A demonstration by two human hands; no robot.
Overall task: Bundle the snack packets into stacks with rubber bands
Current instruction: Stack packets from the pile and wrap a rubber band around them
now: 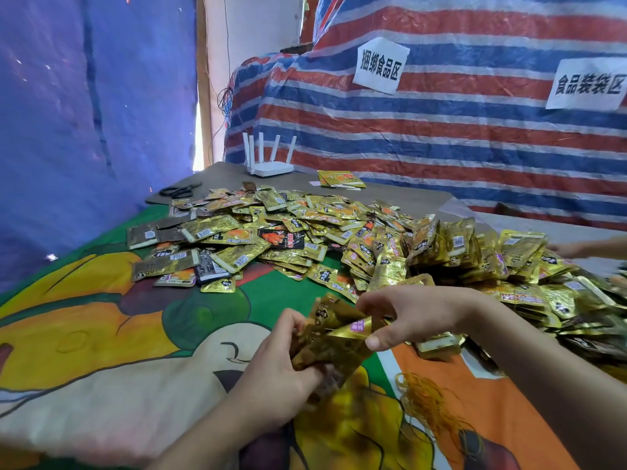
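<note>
Lower centre: our left hand (281, 364) and right hand (403, 317) both grasp a fan of snack packets (336, 337); the rubber bands (431, 401) lie lower right, nearer the right hand.

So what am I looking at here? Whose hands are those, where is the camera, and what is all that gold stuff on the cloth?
There is no machine here: a person wears a camera on the head, so you look down at their own two hands. The left hand and the right hand together grip a few gold snack packets, gathering them into a stack. Behind lies a big loose pile of packets on a colourful cartoon cloth. The orange tangle near the right arm is rubber bands for tying the stacks. At the back stand a white router and black scissors. Another person's hand reaches in at the right edge.
</note>
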